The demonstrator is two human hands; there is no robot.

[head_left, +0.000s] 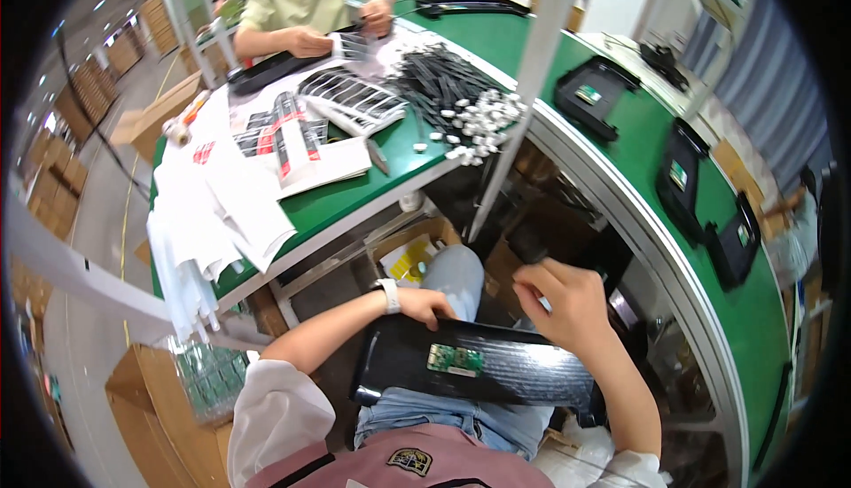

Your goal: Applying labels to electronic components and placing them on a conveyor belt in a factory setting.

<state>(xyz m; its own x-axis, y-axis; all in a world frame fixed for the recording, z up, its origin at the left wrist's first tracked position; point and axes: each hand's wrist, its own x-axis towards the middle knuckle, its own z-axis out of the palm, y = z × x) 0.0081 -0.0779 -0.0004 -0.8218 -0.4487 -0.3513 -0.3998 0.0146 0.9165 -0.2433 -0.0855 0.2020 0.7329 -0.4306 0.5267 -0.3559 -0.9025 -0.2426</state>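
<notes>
Across my lap lies a long black plastic housing (523,366), its inner side facing up. A small green circuit board (455,359) sits inside it, left of the middle. My left hand (421,304) grips the housing's far edge with bent fingers. Above the right part of the housing, my right hand (567,304) is raised with its fingers curled into a pinch. Whatever it may hold is hidden or too small to name. A dark rounded object (529,244) shows just beyond its knuckles; whether they touch I cannot tell.
A green conveyor (634,156) curves along my right, carrying similar black housings (683,169). Ahead, a green-topped table (332,213) bears papers, black strips (443,76) and white pieces (483,124). A co-worker (306,9) sits behind it. A box of circuit boards (208,382) stands at left.
</notes>
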